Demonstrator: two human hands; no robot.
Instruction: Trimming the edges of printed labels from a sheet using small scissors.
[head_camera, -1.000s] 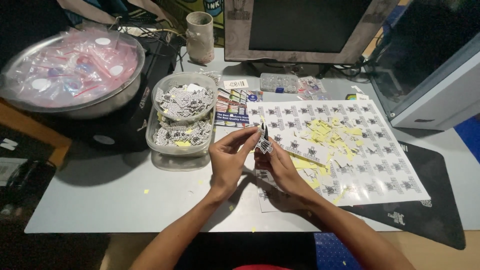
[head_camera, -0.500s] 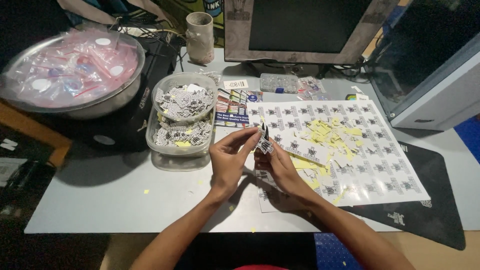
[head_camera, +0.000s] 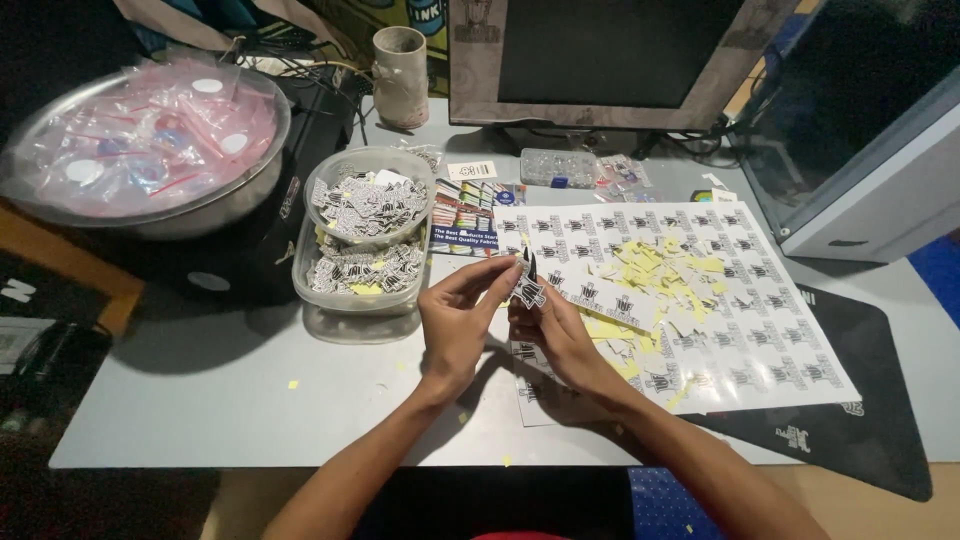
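Both hands pinched one small sticker (head_camera: 527, 292) just left of the sticker sheet (head_camera: 700, 300): left hand (head_camera: 462, 318) gripped its edge, right hand (head_camera: 552, 330) steadied it, probably for peeling. Plastic tub (head_camera: 362, 245) of stickers stood further left, within reach.

Sticker sheet's (head_camera: 700, 310) near-left corner under hands; sticker (head_camera: 527, 292) design too small.
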